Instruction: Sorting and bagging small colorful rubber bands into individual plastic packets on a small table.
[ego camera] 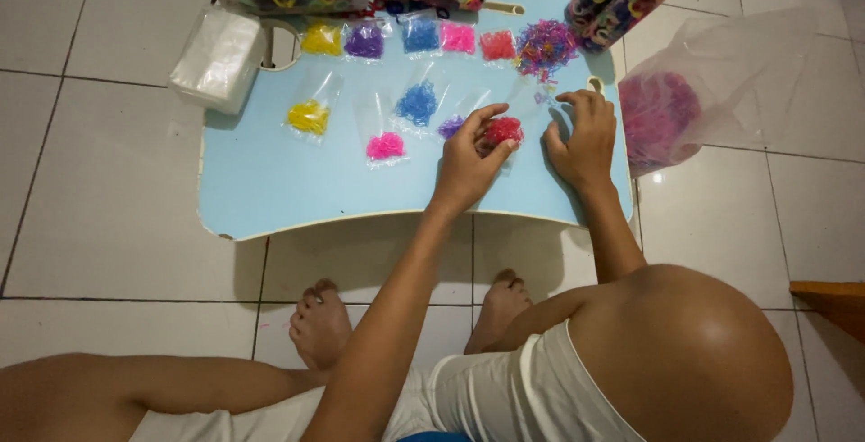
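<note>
Fingers of the left hand [468, 158] pinch a red band clump [502, 129]; the right hand [579, 136] rests open on the blue table [270, 181].

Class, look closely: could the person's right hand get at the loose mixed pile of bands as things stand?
Probably yes. The right hand lies flat on the blue table, and the mixed pile sits just beyond its fingertips with only bare tabletop and a few stray bands between.

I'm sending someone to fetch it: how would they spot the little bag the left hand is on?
On the light blue table, look along the front row of small clear bags. The red bag sits farthest right, under the left hand, beside a purple bag; it alone holds red bands.
</note>
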